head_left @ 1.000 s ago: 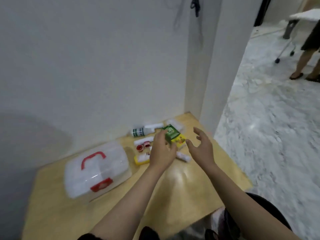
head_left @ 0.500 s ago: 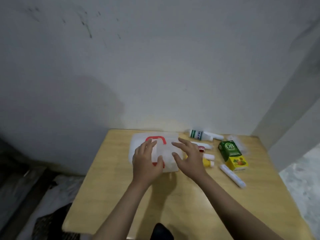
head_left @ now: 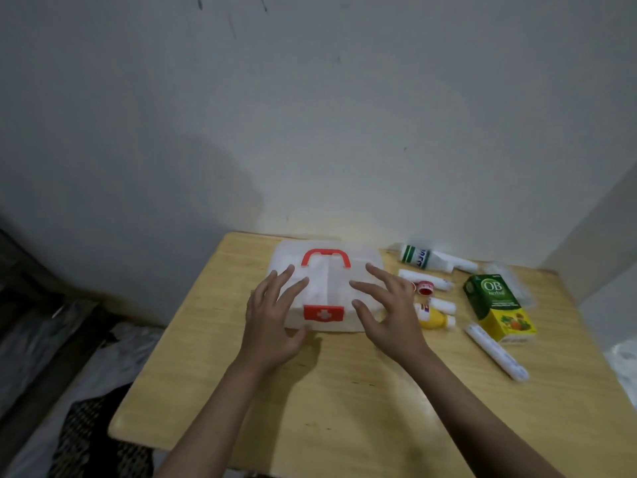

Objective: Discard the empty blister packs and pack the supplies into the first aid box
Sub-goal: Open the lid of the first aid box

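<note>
The translucent white plastic first aid box (head_left: 327, 288), with its red carrying handle and red cross-marked latch (head_left: 323, 312), lies shut at the table's centre, at twelve o'clock from both hands, its long axis running nine to three. The left hand (head_left: 272, 322) hovers spread-fingered and empty over the box's nine-o'clock end, thumb at the near wall; whether it touches is unclear. The right hand (head_left: 389, 315), likewise splayed and empty, sits over the three-o'clock end. Both seem equally near, so the latch between them looks like the next target. The pale wooden tabletop (head_left: 344, 401) carries loose supplies at three o'clock: a white green-striped bottle (head_left: 425, 258), a green-and-yellow carton (head_left: 496, 305) and a white tube (head_left: 496, 351). A plain grey-white wall rises behind.
</note>
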Demonstrator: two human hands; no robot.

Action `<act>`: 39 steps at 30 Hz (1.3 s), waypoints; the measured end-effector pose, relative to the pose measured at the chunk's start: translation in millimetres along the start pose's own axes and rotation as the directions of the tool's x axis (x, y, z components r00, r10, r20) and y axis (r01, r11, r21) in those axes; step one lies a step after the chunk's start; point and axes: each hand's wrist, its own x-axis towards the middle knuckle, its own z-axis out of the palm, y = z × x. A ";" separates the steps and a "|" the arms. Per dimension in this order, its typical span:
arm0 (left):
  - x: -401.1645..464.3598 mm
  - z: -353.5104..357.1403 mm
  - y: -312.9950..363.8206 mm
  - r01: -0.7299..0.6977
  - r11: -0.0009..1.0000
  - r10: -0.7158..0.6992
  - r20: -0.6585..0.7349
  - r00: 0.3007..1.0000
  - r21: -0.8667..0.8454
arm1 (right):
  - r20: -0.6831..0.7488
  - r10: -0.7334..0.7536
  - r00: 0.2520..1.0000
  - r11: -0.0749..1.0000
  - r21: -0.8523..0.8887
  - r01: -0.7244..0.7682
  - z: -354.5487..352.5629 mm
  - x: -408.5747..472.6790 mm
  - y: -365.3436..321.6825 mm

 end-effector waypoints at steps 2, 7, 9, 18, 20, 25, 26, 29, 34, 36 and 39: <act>-1.6 7.3 -5.3 -0.028 0.999 0.029 -0.042 0.999 0.027 | -0.019 -0.025 1.000 0.999 0.023 0.025 4.4 -2.1 6.2; -1.3 21.3 -14.5 -0.087 0.992 0.099 -0.137 0.986 0.096 | -0.067 -0.058 0.996 0.997 0.050 0.061 14.4 -4.9 16.7; -0.8 23.8 -18.3 -0.110 0.987 0.128 -0.156 0.979 0.117 | -0.093 -0.071 0.993 0.995 0.062 0.077 18.4 -5.5 19.4; -3.1 26.2 -31.6 -0.210 0.972 0.227 -0.200 0.953 0.103 | -0.199 -0.077 0.977 0.992 0.087 0.096 29.4 -10.9 25.6; -6.3 28.8 -27.8 -0.178 0.981 0.191 -0.247 0.950 0.072 | -0.199 -0.042 0.979 0.994 0.090 0.060 32.9 -15.8 26.8; -12.2 32.3 -3.0 -0.018 0.987 -0.031 -0.289 0.957 -0.163 | -0.214 -0.018 0.977 0.993 0.112 0.043 30.9 -21.6 21.6; -11.3 32.2 3.1 0.025 0.980 -0.084 -0.301 0.950 -0.196 | -0.245 -0.039 0.969 0.989 0.127 0.072 29.2 -22.5 18.9; -4.8 28.2 18.3 0.164 0.952 -0.247 -0.334 0.910 -0.258 | -0.314 -0.126 0.941 0.973 0.145 0.179 25.6 -28.3 9.6; 6.7 20.9 26.3 0.287 0.915 -0.371 -0.312 0.875 -0.283 | -0.246 -0.172 0.954 0.973 0.107 0.203 26.5 -32.5 10.7; 10.2 19.0 28.0 0.337 0.894 -0.417 -0.270 0.868 -0.295 | -0.197 -0.171 0.965 0.980 0.069 0.188 27.3 -34.0 10.4; 11.5 16.4 30.4 0.362 0.871 -0.451 -0.250 0.857 -0.331 | -0.174 -0.200 0.964 0.978 0.032 0.208 27.8 -35.2 8.0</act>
